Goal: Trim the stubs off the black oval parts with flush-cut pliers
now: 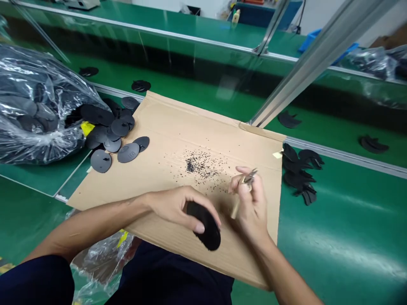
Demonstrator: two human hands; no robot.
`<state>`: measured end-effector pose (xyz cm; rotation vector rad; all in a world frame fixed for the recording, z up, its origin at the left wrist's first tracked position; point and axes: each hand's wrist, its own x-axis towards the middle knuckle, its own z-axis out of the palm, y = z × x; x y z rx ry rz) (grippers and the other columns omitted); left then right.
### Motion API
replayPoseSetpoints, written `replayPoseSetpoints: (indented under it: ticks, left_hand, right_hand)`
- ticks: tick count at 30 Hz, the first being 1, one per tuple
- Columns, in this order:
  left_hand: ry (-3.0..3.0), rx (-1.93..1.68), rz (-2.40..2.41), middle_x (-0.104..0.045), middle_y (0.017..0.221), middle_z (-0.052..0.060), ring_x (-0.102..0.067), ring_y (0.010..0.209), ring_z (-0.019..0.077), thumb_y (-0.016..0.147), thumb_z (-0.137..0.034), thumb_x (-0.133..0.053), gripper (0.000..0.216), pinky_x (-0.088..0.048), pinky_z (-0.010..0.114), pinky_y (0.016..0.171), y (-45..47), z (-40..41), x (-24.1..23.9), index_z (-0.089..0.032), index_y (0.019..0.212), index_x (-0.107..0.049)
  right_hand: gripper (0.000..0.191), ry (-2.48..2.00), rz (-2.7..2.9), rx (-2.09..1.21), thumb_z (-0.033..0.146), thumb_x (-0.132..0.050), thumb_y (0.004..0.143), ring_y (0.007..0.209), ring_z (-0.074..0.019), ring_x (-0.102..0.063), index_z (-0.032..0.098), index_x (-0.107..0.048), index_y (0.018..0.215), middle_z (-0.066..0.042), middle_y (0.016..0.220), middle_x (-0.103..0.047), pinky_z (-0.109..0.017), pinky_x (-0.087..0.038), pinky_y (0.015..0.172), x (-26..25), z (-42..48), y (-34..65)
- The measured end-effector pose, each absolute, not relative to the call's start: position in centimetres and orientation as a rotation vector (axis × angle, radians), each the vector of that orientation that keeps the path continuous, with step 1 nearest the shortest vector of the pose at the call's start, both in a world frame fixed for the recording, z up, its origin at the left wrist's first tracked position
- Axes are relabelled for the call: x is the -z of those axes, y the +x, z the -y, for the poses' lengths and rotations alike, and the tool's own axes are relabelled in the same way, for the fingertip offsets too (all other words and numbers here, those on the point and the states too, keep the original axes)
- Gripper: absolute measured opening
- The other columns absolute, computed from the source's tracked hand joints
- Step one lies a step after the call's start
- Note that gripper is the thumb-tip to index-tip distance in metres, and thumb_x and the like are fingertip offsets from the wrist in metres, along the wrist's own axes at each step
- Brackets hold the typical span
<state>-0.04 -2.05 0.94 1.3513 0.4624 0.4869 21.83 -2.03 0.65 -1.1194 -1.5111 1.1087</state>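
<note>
Held by its edges in my left hand (178, 208) is a black oval disc (206, 226), tilted above the near part of a cardboard sheet (152, 178). My right hand (252, 203) is closed around small nippers (249, 178) with a metal tip and pale yellowish handles, slightly blurred. The tip points up and away from the disc. Many tiny black trimmings (200, 165) lie scattered on the cardboard beyond both hands, densest in one small heap.
A clear plastic bag (41, 106) at left spills black discs (119, 127) onto the cardboard's edge. More black parts (300, 173) are piled on the green table at right. A slanted metal post (286, 76) and rail stand behind; several black pieces lie on the green belt (190, 84).
</note>
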Motion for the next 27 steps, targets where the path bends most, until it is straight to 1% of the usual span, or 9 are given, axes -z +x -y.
replayPoseSetpoints:
  ticks: [2,4,7,9,13,15,18,21,27]
  left_hand:
    - [1.466,-0.47,-0.389,-0.079,0.109,0.01,-0.074,0.099,0.0201,0.086,-0.024,-0.076,0.038,-0.057,0.03,0.092,0.7,2.6,-0.9,-0.017,0.123,-0.074]
    - [1.536,-0.472,-0.367,-0.079,0.112,0.01,-0.074,0.103,0.02,0.088,-0.023,-0.074,0.037,-0.056,0.031,0.097,1.2,2.9,-0.8,-0.017,0.124,-0.074]
    - [1.592,-0.505,-0.418,-0.079,0.108,0.01,-0.074,0.098,0.0195,0.088,-0.026,-0.074,0.023,-0.057,0.029,0.092,1.5,2.9,-0.5,-0.017,0.109,-0.078]
    - [1.606,-0.535,-0.464,-0.079,0.101,0.01,-0.074,0.09,0.0187,0.086,-0.027,-0.076,0.018,-0.058,0.028,0.085,1.5,2.9,-0.3,-0.015,0.1,-0.079]
    - [1.479,-0.578,-0.523,-0.078,0.104,0.009,-0.073,0.095,0.0185,0.086,-0.024,-0.075,0.02,-0.058,0.03,0.087,1.4,2.8,-0.2,-0.017,0.105,-0.075]
    - [1.352,-0.64,-0.58,-0.077,0.102,0.008,-0.072,0.093,0.018,0.083,-0.024,-0.079,0.024,-0.058,0.03,0.085,1.3,2.7,-0.2,-0.017,0.105,-0.072]
    - [1.111,-0.764,-0.682,-0.074,0.089,0.005,-0.07,0.08,0.0155,0.075,-0.029,-0.086,0.031,-0.056,0.025,0.073,1.0,2.2,-0.1,-0.015,0.098,-0.07]
    - [0.813,-0.891,-0.703,-0.072,0.086,0.004,-0.068,0.074,0.0138,0.069,-0.032,-0.089,0.039,-0.055,0.022,0.067,0.4,1.4,0.0,-0.014,0.097,-0.067]
    - [0.588,-0.948,-0.625,-0.068,0.083,0.003,-0.063,0.063,0.0116,0.065,-0.027,-0.085,0.048,-0.047,0.019,0.052,-0.6,-0.2,0.1,-0.017,0.106,-0.062]
  right_hand:
    - [0.03,-1.144,1.625,-1.086,0.043,-0.051,0.102,0.068,-0.0163,-0.051,0.031,-0.053,0.13,0.001,0.084,-0.052,-0.033,-0.048,0.065,-0.6,2.6,21.6]
    - [0.037,-1.122,1.704,-1.078,0.041,-0.062,0.096,0.072,-0.0169,-0.051,0.03,-0.05,0.129,0.001,0.088,-0.052,-0.033,-0.047,0.067,-0.7,3.2,21.5]
    - [0.056,-1.079,1.748,-1.082,0.034,-0.076,0.083,0.081,-0.0179,-0.052,0.03,-0.045,0.129,0.0,0.096,-0.053,-0.033,-0.048,0.074,-1.0,3.6,21.6]
    - [0.06,-1.056,1.74,-1.095,0.029,-0.079,0.08,0.085,-0.0182,-0.052,0.03,-0.044,0.129,0.0,0.098,-0.053,-0.034,-0.049,0.077,-1.1,3.5,21.8]
    - [0.036,-1.027,1.68,-1.066,0.026,-0.071,0.087,0.086,-0.019,-0.055,0.026,-0.052,0.118,-0.002,0.096,-0.056,-0.034,-0.05,0.078,-0.9,3.0,21.8]
    - [0.028,-1.026,1.647,-1.028,0.027,-0.065,0.092,0.091,-0.0205,-0.058,0.026,-0.057,0.12,-0.004,0.099,-0.059,-0.036,-0.052,0.082,-0.8,2.6,21.9]
    - [0.04,-1.047,1.603,-0.971,0.032,-0.059,0.098,0.098,-0.0216,-0.062,0.028,-0.053,0.138,-0.005,0.106,-0.063,-0.039,-0.053,0.087,-0.8,2.0,22.3]
    - [0.046,-1.078,1.644,-0.955,0.034,-0.053,0.102,0.091,-0.0201,-0.064,0.029,-0.047,0.148,-0.006,0.108,-0.066,-0.038,-0.054,0.081,-0.7,1.4,22.9]
    - [0.04,-0.97,1.952,-0.691,0.028,-0.069,0.093,0.088,-0.0224,-0.065,0.026,-0.061,0.132,-0.009,0.11,-0.07,-0.04,-0.056,0.079,-0.4,1.1,23.2]
